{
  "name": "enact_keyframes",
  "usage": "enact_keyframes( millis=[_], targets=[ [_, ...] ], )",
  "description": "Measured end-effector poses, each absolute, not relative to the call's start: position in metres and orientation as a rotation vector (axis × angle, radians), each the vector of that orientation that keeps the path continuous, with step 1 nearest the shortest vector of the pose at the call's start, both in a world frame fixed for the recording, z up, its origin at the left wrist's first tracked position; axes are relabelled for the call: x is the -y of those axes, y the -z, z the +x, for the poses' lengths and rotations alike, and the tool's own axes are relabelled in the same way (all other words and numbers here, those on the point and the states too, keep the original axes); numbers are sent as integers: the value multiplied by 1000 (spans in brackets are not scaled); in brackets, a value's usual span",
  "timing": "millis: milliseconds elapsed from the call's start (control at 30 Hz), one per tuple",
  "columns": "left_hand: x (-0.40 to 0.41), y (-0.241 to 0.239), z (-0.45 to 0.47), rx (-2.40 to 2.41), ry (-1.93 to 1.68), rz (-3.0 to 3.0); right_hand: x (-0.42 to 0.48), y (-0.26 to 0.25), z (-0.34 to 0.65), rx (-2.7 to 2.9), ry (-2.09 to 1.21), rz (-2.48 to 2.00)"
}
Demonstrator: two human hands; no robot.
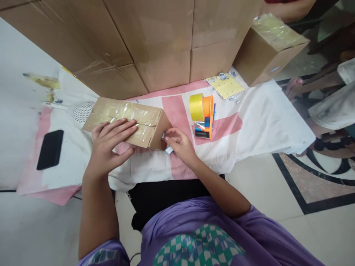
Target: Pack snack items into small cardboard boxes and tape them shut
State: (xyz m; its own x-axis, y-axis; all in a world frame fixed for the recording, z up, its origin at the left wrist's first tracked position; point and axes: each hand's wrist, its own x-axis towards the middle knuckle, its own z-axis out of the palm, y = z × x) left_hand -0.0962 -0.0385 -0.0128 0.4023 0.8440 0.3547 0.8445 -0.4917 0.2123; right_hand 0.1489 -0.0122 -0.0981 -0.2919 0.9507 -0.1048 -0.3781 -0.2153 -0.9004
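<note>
Cardboard, taped over with clear glossy tape, makes up the small box (126, 122) lying on its side on the pink-and-white cloth (257, 122). The left hand (111, 142) lies flat on the box's top face, fingers spread and pressing down, gripping nothing. The right hand (177, 142) sits at the box's right end, fingertips pinched together on a small blue-and-white label (167, 147) that touches that end. Right of the box, near it, an orange tape dispenser (203, 116) carries a yellow roll. Left of the box, well apart, lies a black phone (50, 149). Behind the box stand large cartons (155, 40).
</note>
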Motion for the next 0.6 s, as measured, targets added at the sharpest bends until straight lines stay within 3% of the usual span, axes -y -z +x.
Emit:
enact_keyframes(
  millis=[600],
  targets=[
    [38,14,-97,1617,631,-2631,14,98,140,1057,-1532,-936]
  ],
)
